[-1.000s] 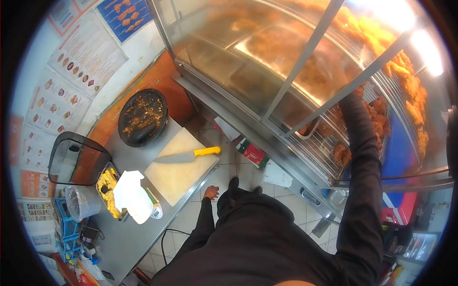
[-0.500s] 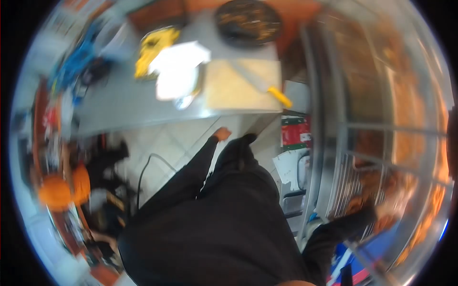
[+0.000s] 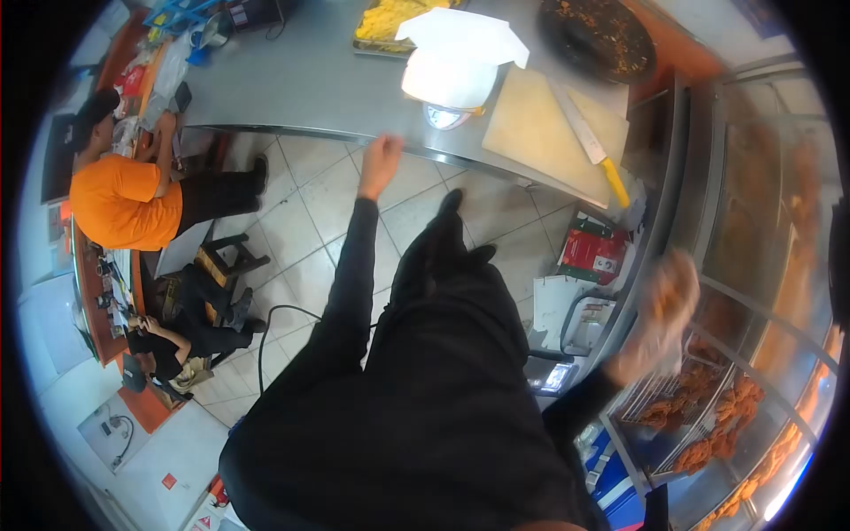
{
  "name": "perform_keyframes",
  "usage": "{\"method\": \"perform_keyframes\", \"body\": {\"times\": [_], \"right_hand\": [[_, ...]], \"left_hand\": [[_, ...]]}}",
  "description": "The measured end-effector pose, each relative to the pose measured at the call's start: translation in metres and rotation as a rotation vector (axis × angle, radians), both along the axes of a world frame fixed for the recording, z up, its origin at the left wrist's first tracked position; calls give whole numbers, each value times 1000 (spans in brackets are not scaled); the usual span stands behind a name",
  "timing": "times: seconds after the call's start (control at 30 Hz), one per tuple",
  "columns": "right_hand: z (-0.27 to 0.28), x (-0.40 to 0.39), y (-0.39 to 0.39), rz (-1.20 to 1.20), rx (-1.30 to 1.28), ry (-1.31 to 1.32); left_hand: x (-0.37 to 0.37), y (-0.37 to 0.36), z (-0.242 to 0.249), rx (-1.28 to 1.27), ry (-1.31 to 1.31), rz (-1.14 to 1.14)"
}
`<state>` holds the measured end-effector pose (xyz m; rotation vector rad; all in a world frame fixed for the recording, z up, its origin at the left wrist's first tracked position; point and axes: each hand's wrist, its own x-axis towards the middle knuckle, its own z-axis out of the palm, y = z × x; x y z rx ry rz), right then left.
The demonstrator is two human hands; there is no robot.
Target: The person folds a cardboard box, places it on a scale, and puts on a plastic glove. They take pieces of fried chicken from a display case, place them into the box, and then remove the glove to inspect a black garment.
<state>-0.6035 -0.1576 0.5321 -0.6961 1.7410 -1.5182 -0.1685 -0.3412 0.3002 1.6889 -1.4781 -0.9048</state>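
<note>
My left hand [image 3: 382,165] is raised near the front edge of the steel counter [image 3: 292,88], fingers curled and blurred, with nothing visible in it. On the right, my right hand [image 3: 660,310] is in front of the glass display case, wrapped in what looks like a clear plastic glove or bag, with a brownish-orange piece of food in its fingers. Below it, fried pieces [image 3: 695,451] lie on racks. A cutting board [image 3: 527,133] with a yellow-handled knife [image 3: 584,133] lies on the counter, beside white paper [image 3: 456,66].
A dark round pan [image 3: 598,40] and a tray of yellow food [image 3: 394,22] stand at the back. A person in orange [image 3: 128,203] stands at the left, another person in black [image 3: 173,345] sits below. A red box [image 3: 591,250] is under the counter.
My right hand has come out from the display racks, up and left, with a food piece. My left hand has risen toward the counter edge. The view has turned, showing more at the left.
</note>
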Motion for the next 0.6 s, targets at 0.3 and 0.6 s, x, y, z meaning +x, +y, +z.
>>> {"method": "perform_keyframes", "body": {"times": [0.3,0.6], "right_hand": [[-112,207,-318,731,-36,113],[-168,213,-377,1499,158,869]], "left_hand": [[0,-196,-20,-155,-348,-75],[8,-209,-21,-86,-186,-206]]}}
